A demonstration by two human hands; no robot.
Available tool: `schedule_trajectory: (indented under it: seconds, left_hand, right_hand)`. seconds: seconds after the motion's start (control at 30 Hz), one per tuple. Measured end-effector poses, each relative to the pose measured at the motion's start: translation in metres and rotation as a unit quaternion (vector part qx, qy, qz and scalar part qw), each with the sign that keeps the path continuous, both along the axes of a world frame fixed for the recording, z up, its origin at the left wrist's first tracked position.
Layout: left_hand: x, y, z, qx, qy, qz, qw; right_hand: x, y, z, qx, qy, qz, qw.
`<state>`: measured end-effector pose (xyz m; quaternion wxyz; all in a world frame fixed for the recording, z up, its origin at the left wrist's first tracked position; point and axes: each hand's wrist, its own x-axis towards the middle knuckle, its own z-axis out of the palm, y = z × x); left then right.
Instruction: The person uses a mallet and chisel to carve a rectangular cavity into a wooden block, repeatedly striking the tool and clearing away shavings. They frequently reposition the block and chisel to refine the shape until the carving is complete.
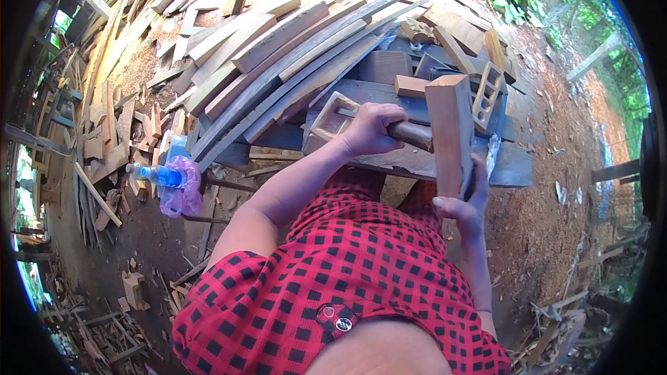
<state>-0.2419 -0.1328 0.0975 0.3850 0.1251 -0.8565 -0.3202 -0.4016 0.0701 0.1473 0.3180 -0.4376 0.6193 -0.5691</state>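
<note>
A thick, squared wooden block (446, 135) stands upright in front of me, over the near edge of the plank bench (417, 160). My right hand (467, 203) grips its lower end, thumb on the near face and fingers along the right side. In my left hand (376, 128), closed tightly, is a round dark wooden handle (415, 136) whose end meets the block's left side. Just beyond my left wrist lies a wooden piece with square openings (335, 119). A similar slotted piece (488, 97) leans to the right of the block.
Long boards (299, 52) are stacked across the back left of the bench. A small brown block (411, 87) lies behind the upright one. To the left are a plastic bottle (158, 175) and a pink plastic bag (179, 198). Wood offcuts (135, 290) litter the dirt floor.
</note>
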Motion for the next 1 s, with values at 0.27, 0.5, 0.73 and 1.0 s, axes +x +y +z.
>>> schedule_trajectory:
  seconds: [0.27, 0.5, 0.73, 1.0]
  left_hand:
    - [-0.001, -0.005, 0.002, 0.048, 0.024, 0.009, 0.999]
    - [0.003, -0.007, 0.002, 0.057, 0.022, 0.008, 0.998]
    - [-0.002, -0.007, 0.000, 0.033, 0.007, 0.023, 0.999]
    - [-0.002, -0.015, -0.001, 0.020, -0.012, 0.024, 0.999]
  right_hand:
    - [-0.006, 0.000, 0.001, -0.258, -0.124, -0.095, 0.953]
    - [0.004, 0.001, -0.004, -0.032, -0.078, -0.056, 0.995]
    - [0.000, 0.002, -0.005, -0.230, -0.138, -0.100, 0.958]
    - [0.009, 0.001, -0.012, -0.007, -0.160, -0.025, 0.987]
